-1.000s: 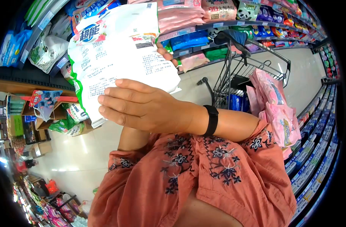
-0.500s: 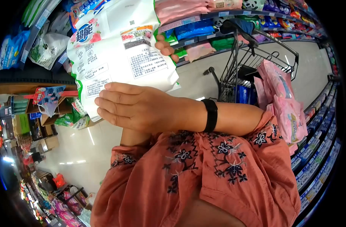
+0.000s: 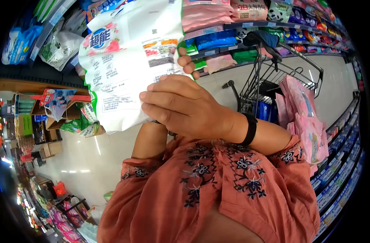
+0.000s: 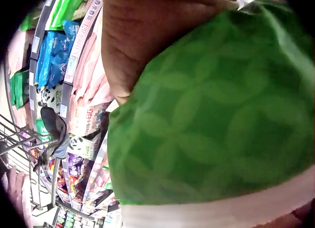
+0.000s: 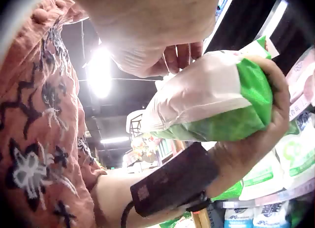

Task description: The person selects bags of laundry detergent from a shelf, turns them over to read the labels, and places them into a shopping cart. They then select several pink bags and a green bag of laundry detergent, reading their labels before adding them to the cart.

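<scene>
Detergent bag (image 3: 128,60), white and green and sealed, is held up at 11 o'clock from the chest. The left hand (image 5: 261,134) grips its green side, thumb and fingers curled round it. The right hand (image 3: 185,109) lies on the printed white face, its fingers nearly straight and grasping nothing. At 2 o'clock a wire shopping cart (image 3: 274,77) holds blue packs (image 3: 261,110). Pink packs (image 3: 302,117) hang at 3 o'clock.

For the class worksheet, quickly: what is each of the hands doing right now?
Left hand: closed round the detergent bag, gripping it from behind.
Right hand: closed over the bag's front, holding it.
</scene>
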Motion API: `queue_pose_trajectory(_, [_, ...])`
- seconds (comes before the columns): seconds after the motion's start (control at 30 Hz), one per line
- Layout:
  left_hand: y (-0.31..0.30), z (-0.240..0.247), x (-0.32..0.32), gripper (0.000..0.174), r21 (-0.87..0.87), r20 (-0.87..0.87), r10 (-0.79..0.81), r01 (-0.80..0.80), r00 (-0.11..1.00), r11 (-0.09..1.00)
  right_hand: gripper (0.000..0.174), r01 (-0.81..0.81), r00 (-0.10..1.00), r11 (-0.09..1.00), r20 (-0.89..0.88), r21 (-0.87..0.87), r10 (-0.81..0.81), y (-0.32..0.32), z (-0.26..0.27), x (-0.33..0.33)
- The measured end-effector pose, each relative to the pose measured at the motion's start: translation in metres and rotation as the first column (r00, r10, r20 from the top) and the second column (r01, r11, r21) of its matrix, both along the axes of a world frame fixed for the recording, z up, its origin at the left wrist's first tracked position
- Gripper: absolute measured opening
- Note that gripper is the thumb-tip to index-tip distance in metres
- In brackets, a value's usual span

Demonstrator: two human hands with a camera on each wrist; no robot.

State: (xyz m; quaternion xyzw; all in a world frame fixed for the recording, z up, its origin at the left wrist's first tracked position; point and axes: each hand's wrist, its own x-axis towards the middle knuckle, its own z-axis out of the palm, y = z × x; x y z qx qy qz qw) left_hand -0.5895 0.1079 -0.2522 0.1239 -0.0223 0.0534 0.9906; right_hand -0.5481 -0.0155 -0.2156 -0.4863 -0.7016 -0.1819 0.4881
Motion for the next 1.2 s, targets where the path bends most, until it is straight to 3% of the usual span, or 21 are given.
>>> queue_pose_trajectory(0.13, [0.002, -0.003, 0.000, 0.035, -0.010, -0.007, 0.012, -0.012, 1.000, 1.000, 0.034, 0.012, 1.000, 0.996, 0.019, -0.084, -0.011, -0.005, -0.002, -0.002])
queue_pose_trajectory(0.43, [0.011, -0.023, 0.006, 0.046, -0.016, 0.028, -0.095, 0.095, 0.995, 0.995, 0.029, 0.056, 0.998, 0.996, 0.010, -0.069, -0.056, -0.003, -0.016, -0.003])
queue_pose_trajectory(0.57, [0.010, -0.025, 0.006, 0.049, -0.021, 0.001, -0.081, 0.081, 0.997, 0.996, 0.029, -0.058, 0.995, 0.994, -0.087, -0.089, 0.050, -0.008, -0.014, 0.003])
queue_pose_trajectory(0.63, [0.007, -0.023, 0.004, 0.051, -0.075, 0.019, -0.102, 0.103, 0.995, 0.992, 0.032, -0.156, 0.966, 0.986, -0.220, -0.063, 0.139, -0.010, -0.014, 0.007])
queue_pose_trajectory(0.73, [0.012, -0.030, -0.003, 0.054, -0.241, -0.038, -0.084, 0.072, 0.996, 0.968, 0.032, -0.065, 0.977, 0.994, -0.207, -0.086, 0.046, -0.019, -0.003, 0.020])
queue_pose_trajectory(0.83, [0.001, -0.047, -0.012, 0.056, -0.500, 0.046, 0.028, -0.001, 0.999, 0.866, 0.032, 0.015, 0.979, 0.994, -0.200, -0.105, -0.035, -0.024, 0.001, 0.035])
queue_pose_trajectory(0.87, [0.003, -0.053, -0.011, 0.056, -0.296, -0.016, 0.136, -0.134, 0.991, 0.946, 0.032, 0.036, 0.978, 0.994, -0.200, -0.103, -0.056, -0.024, 0.001, 0.038])
queue_pose_trajectory(0.9, [0.005, -0.058, -0.009, 0.056, -0.073, -0.046, 0.254, -0.257, 0.966, 0.964, 0.033, 0.060, 0.977, 0.993, -0.198, -0.101, -0.079, -0.025, -0.003, 0.040])
queue_pose_trajectory(0.93, [0.001, -0.052, -0.009, 0.049, 0.044, -0.056, 0.293, -0.291, 0.955, 0.956, 0.033, 0.081, 0.975, 0.992, -0.198, -0.101, -0.100, -0.025, -0.005, 0.043])
queue_pose_trajectory(1.07, [0.000, -0.049, -0.009, 0.057, 0.104, -0.078, 0.366, -0.358, 0.927, 0.928, 0.035, 0.099, 0.977, 0.987, -0.176, -0.125, -0.120, -0.028, -0.007, 0.046])
queue_pose_trajectory(1.17, [-0.005, -0.039, -0.011, 0.056, 0.017, -0.146, 0.285, -0.286, 0.947, 0.958, 0.038, 0.108, 0.979, 0.986, -0.159, -0.129, -0.128, -0.028, -0.013, 0.048])
queue_pose_trajectory(1.2, [-0.003, -0.024, -0.010, 0.058, -0.118, -0.186, 0.213, -0.237, 0.959, 0.964, 0.039, 0.112, 0.978, 0.985, -0.160, -0.133, -0.133, -0.028, -0.013, 0.048])
